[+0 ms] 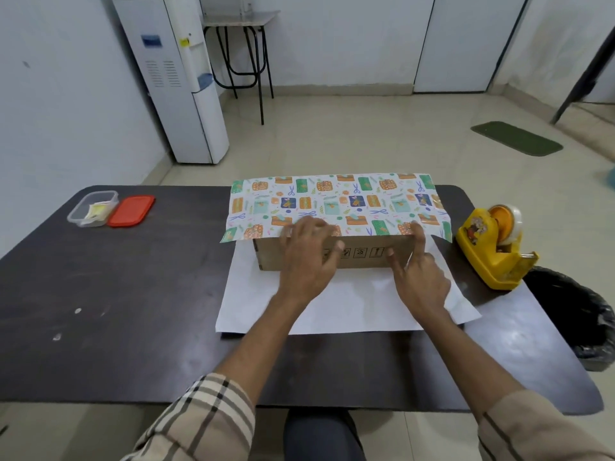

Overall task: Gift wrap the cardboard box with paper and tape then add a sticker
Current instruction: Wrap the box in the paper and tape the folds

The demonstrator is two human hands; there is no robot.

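Centrally on the dark brown surface (133, 294) sits the brown cardboard box (299, 257), its near side bare and facing the person. Colourful patterned wrapping paper (332, 201) is folded over the box top, its printed edge ending along the top front edge, while its plain white underside spreads flat on the surface in front of the box. The left hand (307, 261) lies across the front top edge, fingers loosely spread, fingertips pressing the paper edge down; its grip pinches nothing. The right hand (421, 277) is near the box's right front corner, fingers extended and apart, one fingertip on the paper edge, another against the cardboard face. Right of the paper stands a yellow tape dispenser (492, 251); at the far left lie a clear plastic container (93, 207) and its red lid (131, 210), touching. A black-lined bin (579, 317) stands beside the surface's right edge. Beyond, a white water dispenser (179, 81) stands against the wall on a tiled floor (366, 138).
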